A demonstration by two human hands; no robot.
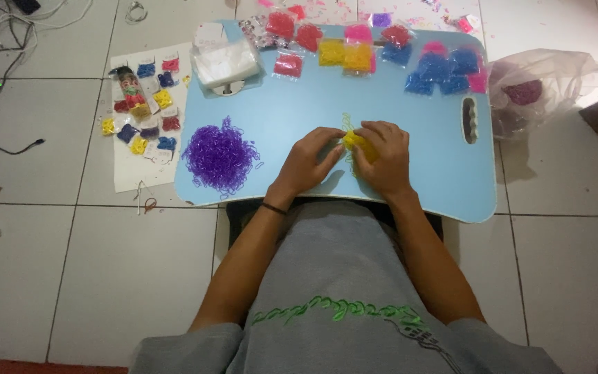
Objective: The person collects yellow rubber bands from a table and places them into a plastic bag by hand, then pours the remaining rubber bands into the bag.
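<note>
Both hands meet over the light blue lap table [410, 149], the left hand [311, 161] and right hand [382, 156] curled fingertip to fingertip, pinching a small yellow clump of bands [353, 140] between them, likely to keep it steady. A purple heap of bands [220, 155] lies well out past the left hand, within easy reach.

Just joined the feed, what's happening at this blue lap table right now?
A seated person works at a light blue lap table over a tiled floor. The left hand and right hand meet on a small yellow clump of bands, pinching it between the fingers. A loose purple pile of bands lies left of the hands. Small bags of red, yellow, pink and blue bands line the table's far edge, beside a clear plastic box.
</note>
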